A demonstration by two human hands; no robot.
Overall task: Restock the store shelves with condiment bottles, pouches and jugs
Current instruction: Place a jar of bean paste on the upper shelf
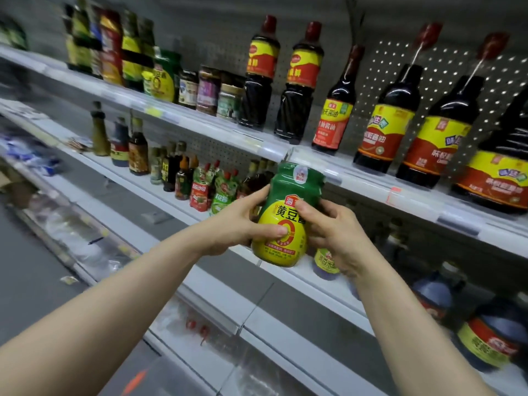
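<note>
We hold the green-and-yellow bottle (pixel 281 224) in both hands, in front of the shelving and resting on no shelf. The left hand (pixel 240 227) wraps the bottle's left flank, with its fingers (pixel 261 195) curled round the shoulder and the thumb laid across the label. The right hand (pixel 334 235) clasps the right flank, with its fingers bent onto the label edge. Neither hand is released.

The bottle sits between the two sets of fingers. Its long axis is near upright, and the cap (pixel 300 171) leans slightly up and away from the fingers toward the upper shelf edge (pixel 271 150).

A matching bottle (pixel 161 80) stands on that upper shelf, up and well to the left of the fingers (the labels look alike, though blur limits certainty). We judge the space around it to be the likely destination. The left hand lies nearer to it, so the move calls for a lift up and leftward, with the axis kept upright and the base clear of the shelf lip and the jars (pixel 207 90) beside the match.
</note>
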